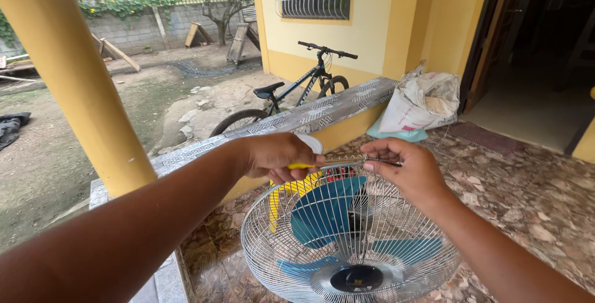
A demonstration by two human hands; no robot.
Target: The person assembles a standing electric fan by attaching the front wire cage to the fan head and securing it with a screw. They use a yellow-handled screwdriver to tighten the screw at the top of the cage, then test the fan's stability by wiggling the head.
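Fan [350, 241] laid face-up on stone floor [533, 204], wire grille [273, 241] uppermost, blue blades beneath. Yellow-handled screwdriver [322, 163] gripped in left hand [276, 157], shaft laid across grille's top rim. Shaft tip pinched by right hand [406, 169] at rim. Risk judged: tip could slip off rim fastening, so that fingers get jabbed or wires bent.

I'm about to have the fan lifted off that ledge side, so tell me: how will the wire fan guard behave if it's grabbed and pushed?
The wire guard looks thin-spoked, so it probably flexes under a push rather than staying stiff. It seems mostly open mesh over blue blades, likely light for its size. Being round, it may roll or tip once the left hand and right hand release the rim.
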